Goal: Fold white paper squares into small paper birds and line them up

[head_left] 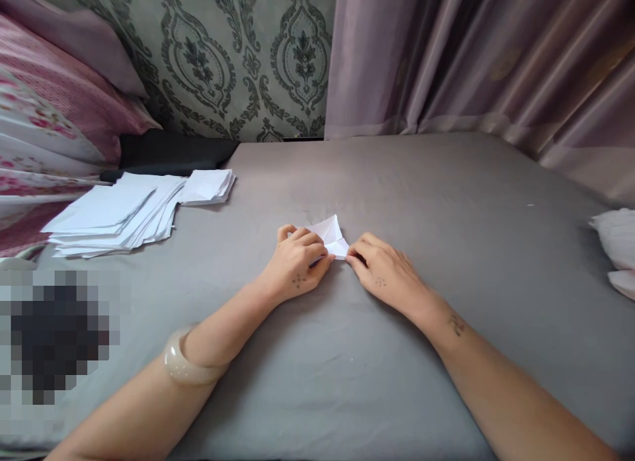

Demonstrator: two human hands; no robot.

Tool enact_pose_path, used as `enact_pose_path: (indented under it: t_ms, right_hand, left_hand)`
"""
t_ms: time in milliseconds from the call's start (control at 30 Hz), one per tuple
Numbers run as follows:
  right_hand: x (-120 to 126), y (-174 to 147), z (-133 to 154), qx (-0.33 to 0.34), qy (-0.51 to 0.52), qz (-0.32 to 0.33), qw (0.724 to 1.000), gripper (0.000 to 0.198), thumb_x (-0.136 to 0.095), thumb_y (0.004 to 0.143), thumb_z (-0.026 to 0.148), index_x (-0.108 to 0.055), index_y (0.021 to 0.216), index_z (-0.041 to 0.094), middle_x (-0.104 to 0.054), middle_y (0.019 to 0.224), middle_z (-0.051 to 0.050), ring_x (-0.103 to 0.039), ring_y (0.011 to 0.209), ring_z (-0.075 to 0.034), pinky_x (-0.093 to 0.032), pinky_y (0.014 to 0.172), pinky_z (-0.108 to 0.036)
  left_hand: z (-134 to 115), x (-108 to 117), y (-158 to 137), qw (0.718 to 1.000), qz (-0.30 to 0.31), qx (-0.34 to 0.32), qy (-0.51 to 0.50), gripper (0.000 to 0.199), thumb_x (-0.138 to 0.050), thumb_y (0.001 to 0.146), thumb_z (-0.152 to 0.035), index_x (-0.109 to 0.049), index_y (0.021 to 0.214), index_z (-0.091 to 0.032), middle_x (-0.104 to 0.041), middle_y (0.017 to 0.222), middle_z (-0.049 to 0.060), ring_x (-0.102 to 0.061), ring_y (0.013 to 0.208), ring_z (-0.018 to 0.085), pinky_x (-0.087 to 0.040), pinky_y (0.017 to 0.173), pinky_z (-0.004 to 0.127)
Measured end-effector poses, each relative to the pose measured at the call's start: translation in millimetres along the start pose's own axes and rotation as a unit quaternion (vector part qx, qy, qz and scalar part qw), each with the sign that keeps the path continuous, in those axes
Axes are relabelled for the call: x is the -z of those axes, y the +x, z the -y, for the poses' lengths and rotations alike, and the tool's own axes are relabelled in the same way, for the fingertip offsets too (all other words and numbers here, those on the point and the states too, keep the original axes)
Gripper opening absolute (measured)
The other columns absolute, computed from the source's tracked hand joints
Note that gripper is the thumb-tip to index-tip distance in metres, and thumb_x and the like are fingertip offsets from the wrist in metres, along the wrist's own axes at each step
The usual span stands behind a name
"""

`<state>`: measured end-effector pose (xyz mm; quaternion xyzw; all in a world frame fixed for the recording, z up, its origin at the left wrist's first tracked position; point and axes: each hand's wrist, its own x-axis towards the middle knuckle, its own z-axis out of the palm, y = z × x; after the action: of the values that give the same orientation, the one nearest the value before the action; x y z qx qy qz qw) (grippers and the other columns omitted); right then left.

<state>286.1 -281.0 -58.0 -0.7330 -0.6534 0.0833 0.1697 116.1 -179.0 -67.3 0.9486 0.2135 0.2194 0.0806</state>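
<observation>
A small folded sheet of white paper [333,231] lies on the grey cloth surface in the middle of the view, with one pointed corner standing up at the back. My left hand [300,259] covers its left side, fingers curled and pressed onto it; that part of the paper is hidden. At the near right corner, the thumb and forefinger of my right hand [381,269] pinch the paper's edge. Creases show across the visible part of the sheet.
A fanned stack of white paper sheets [114,213] lies at the left, with a smaller paper pile [208,186] beside it. Behind them is a black cloth [173,150]. Purple curtains [421,57] hang at the back right. White fabric [618,243] sits at the right edge.
</observation>
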Motion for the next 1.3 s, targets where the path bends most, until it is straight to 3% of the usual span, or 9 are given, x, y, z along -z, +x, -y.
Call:
enact_pose_path:
  t_ms: [167,333,433,533,633,833,1067,1300]
  right_hand:
    - [-4.3,2.1,1.1,-0.053,0.049,-0.010,0.997,0.014,-0.050,0.090,0.030,-0.061,0.084,0.023,-0.060,0.095,0.000,-0.056,0.072,-0.012,-0.036,0.060,-0.026]
    - [-10.3,3.6,0.3,-0.054,0.051,-0.034,0.997,0.008,-0.053,0.087,0.027,-0.057,0.083,0.022,-0.059,0.092,0.000,-0.055,0.071,-0.013,-0.037,0.061,-0.026]
    - [-11.2,4.1,0.5,-0.010,0.067,-0.047,0.997,0.008,-0.051,0.087,0.018,-0.057,0.085,0.021,-0.060,0.092,-0.001,-0.054,0.078,-0.014,-0.039,0.067,-0.027]
    - [-11.7,2.1,3.5,0.069,0.058,-0.042,0.995,0.021,-0.043,0.088,0.007,-0.060,0.088,0.019,-0.062,0.092,-0.004,-0.053,0.089,-0.017,-0.041,0.075,-0.028]
    - [-12.2,-2.8,7.1,0.102,0.024,-0.027,0.994,0.029,-0.037,0.090,0.004,-0.063,0.091,0.017,-0.063,0.094,-0.007,-0.053,0.091,-0.019,-0.042,0.077,-0.030]
    - [-8.6,-8.9,11.6,0.110,-0.030,-0.007,0.993,0.034,-0.037,0.087,0.000,-0.065,0.096,0.017,-0.062,0.099,-0.009,-0.053,0.093,-0.020,-0.042,0.075,-0.030]
    - [-5.0,-9.2,15.7,0.100,-0.063,0.010,0.993,0.035,-0.037,0.087,-0.001,-0.063,0.101,0.018,-0.060,0.097,-0.007,-0.052,0.089,-0.019,-0.041,0.072,-0.030]
    - [-5.5,-9.5,15.1,0.100,-0.078,0.013,0.992,0.035,-0.036,0.088,-0.001,-0.063,0.099,0.018,-0.060,0.098,-0.007,-0.051,0.088,-0.018,-0.039,0.068,-0.030]
  left_hand:
    - [0.9,-7.8,1.3,0.997,-0.014,0.073,-0.022,0.025,-0.051,0.091,-0.032,-0.065,0.076,-0.020,-0.068,0.082,0.001,-0.059,0.081,0.017,-0.028,0.087,0.040]
    - [1.7,-12.5,4.6,0.996,-0.008,0.087,-0.027,0.017,-0.056,0.087,-0.030,-0.064,0.076,-0.020,-0.067,0.081,0.000,-0.058,0.076,0.015,-0.028,0.086,0.038]
    - [1.4,-13.8,6.9,0.995,0.000,0.096,-0.024,0.015,-0.057,0.086,-0.029,-0.064,0.076,-0.020,-0.066,0.080,-0.001,-0.058,0.076,0.015,-0.028,0.085,0.038]
    - [1.0,-12.5,8.0,0.993,0.007,0.110,-0.032,0.014,-0.057,0.086,-0.030,-0.064,0.078,-0.020,-0.066,0.081,0.001,-0.058,0.078,0.016,-0.028,0.086,0.039]
    - [1.6,-6.4,6.7,0.990,0.023,0.123,-0.063,0.016,-0.058,0.084,-0.033,-0.063,0.078,-0.019,-0.066,0.081,0.001,-0.059,0.079,0.017,-0.028,0.087,0.040]
    - [10.3,8.4,2.3,0.987,0.063,0.093,-0.115,0.014,-0.053,0.074,-0.018,-0.063,0.084,-0.020,-0.068,0.087,0.001,-0.060,0.086,0.019,-0.027,0.092,0.044]
    - [18.9,12.3,4.8,0.987,0.059,0.103,-0.105,0.013,-0.049,0.071,-0.017,-0.062,0.074,-0.018,-0.070,0.088,0.002,-0.060,0.086,0.020,-0.028,0.092,0.044]
    - [20.0,8.4,1.8,0.995,0.052,0.045,-0.078,0.026,-0.046,0.067,-0.002,-0.062,0.080,-0.019,-0.067,0.097,0.002,-0.055,0.096,0.020,-0.028,0.091,0.043]
